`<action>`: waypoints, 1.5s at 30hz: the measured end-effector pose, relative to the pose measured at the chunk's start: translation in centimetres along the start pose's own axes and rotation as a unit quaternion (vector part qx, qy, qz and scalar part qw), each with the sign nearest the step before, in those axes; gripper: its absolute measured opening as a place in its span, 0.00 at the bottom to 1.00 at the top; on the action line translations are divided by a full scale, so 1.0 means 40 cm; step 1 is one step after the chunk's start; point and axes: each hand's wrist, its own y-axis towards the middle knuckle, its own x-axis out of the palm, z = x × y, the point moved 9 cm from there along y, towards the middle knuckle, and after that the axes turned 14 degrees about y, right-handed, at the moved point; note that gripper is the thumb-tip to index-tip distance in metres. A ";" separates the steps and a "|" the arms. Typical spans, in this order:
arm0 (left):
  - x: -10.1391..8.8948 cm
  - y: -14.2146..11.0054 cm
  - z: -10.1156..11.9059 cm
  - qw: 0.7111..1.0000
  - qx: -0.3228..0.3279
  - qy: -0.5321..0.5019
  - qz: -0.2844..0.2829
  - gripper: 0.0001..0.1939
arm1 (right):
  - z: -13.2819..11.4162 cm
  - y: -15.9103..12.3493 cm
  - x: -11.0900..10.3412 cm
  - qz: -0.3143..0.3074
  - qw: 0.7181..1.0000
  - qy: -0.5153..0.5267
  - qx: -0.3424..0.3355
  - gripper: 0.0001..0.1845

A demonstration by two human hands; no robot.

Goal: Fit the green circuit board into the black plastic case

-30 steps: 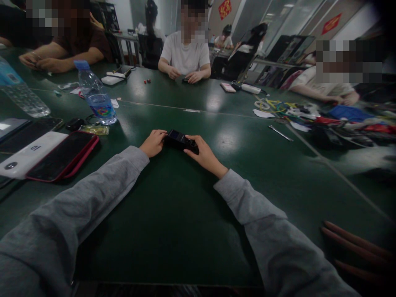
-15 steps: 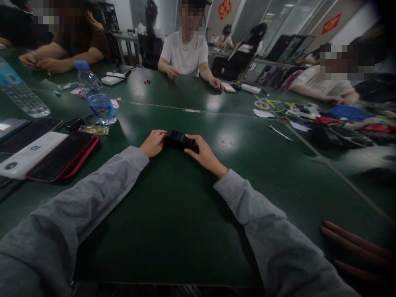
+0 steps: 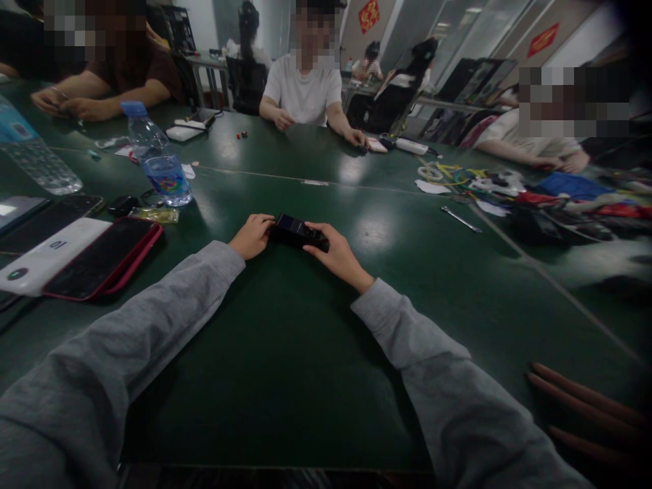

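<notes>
A black handheld device (image 3: 293, 232) with a small dark screen and buttons lies flat on or just above the green table (image 3: 285, 353), in front of me. My left hand (image 3: 253, 236) has its fingers closed on the left end. From the right, my right hand (image 3: 336, 253) grips the other end, thumb along the near side and fingers over the top by the buttons. The fingertips of both hands are partly hidden by the device.
To the left are two water bottles (image 3: 159, 163), a red-cased phone (image 3: 104, 258) and a white power bank (image 3: 53, 251). A wrench (image 3: 461, 219) and tangled cables (image 3: 458, 175) lie right. Another person's fingers (image 3: 581, 397) rest lower right. Co-workers sit across the table.
My hands and the device have hardly moved. Across the table, the person in the white shirt has reached one hand out to the right, toward a pinkish item.
</notes>
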 end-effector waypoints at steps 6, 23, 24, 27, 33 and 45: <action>-0.002 0.001 0.002 1.000 0.006 0.004 0.003 0.22 | -0.006 0.000 -0.001 0.004 1.000 0.003 -0.006 0.27; -0.003 0.004 0.000 1.000 0.001 0.001 0.002 0.22 | -0.014 0.002 -0.022 0.043 0.997 0.055 0.019 0.25; -0.006 0.003 0.001 1.000 0.001 -0.002 0.005 0.22 | -0.015 0.002 -0.022 0.043 0.997 0.052 0.021 0.25; -0.013 0.001 0.002 1.000 0.001 -0.012 0.016 0.22 | -0.018 0.002 -0.023 0.042 0.998 0.042 0.021 0.25; -0.012 -0.001 0.005 1.000 0.010 -0.009 0.017 0.21 | -0.037 0.014 -0.038 0.054 0.998 0.030 0.016 0.25; -0.011 -0.002 0.001 1.000 0.001 -0.013 0.013 0.23 | -0.011 0.032 -0.122 0.126 0.992 0.004 0.023 0.25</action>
